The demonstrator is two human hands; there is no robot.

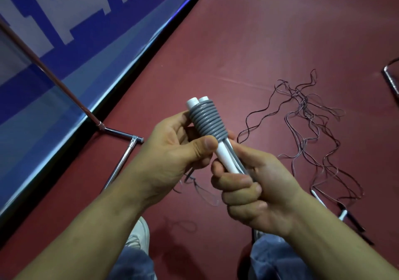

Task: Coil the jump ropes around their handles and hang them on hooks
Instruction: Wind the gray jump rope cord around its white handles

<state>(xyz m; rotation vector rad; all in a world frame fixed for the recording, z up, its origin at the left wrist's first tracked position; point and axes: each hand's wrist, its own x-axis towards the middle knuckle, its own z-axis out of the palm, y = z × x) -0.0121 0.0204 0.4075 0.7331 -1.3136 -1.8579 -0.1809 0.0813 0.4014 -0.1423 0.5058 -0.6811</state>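
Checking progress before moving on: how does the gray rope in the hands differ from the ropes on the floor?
The gray rope is wound in tight, neat turns around two white handles; the floor ropes lie loose and tangled. The gray rope is thick; the floor ropes are thin and dark. The left hand and right hand hold the gray rope; the floor ropes lie untouched. Both have white handles.

A dark red floor (259, 31) fills the view, bordered at ten o'clock by a blue banner (86, 31) with white lettering, with a chrome stand base (117, 131) at nine o'clock, a white shoe (139, 233) and blue jeans (274, 258) at six, and a metal frame (391, 80) at three
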